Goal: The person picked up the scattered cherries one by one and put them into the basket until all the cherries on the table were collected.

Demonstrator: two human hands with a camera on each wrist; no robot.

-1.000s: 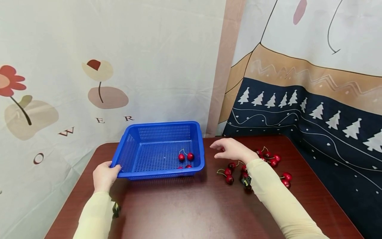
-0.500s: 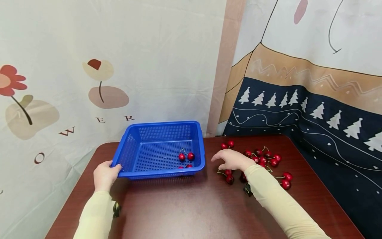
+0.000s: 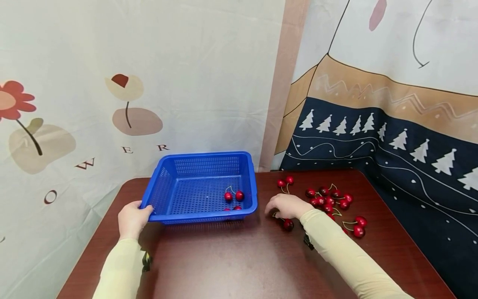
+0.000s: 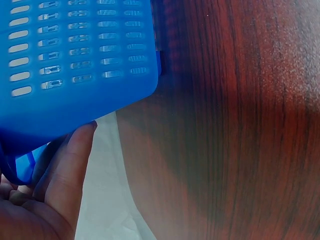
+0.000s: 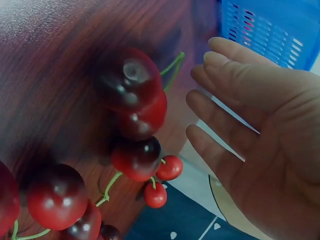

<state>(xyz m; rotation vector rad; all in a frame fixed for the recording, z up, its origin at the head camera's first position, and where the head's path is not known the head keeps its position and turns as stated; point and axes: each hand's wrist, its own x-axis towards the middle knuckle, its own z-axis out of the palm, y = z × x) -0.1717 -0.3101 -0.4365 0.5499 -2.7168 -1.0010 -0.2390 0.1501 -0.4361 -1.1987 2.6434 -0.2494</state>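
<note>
My left hand [image 3: 131,220] grips the near left corner of a blue plastic basket [image 3: 201,217], thumb over the rim. Seen from the left wrist, fingers [image 4: 65,175] reach under the perforated side. Inside the basket lie several red cherries [image 3: 228,197]. My right hand [image 3: 286,205] is just right of the basket, low over a pair of joined cherries [image 3: 288,225]. In the right wrist view its fingers are loosely bent, with nothing between them, and the fingertips come close to the pair's green stem [image 5: 175,65]. In the head view the hand hides part of that pair.
More stemmed cherries [image 3: 328,200] are spread on the dark red wooden table [image 3: 224,261] to the right. Another pair of cherries [image 3: 285,182] lies behind my right hand. A printed cloth [image 3: 209,83] hangs behind the table.
My right hand has come down and slightly toward me, uncovering the rear cherry pair and nearing the front one. My left hand stays on the basket, which has not moved.
</note>
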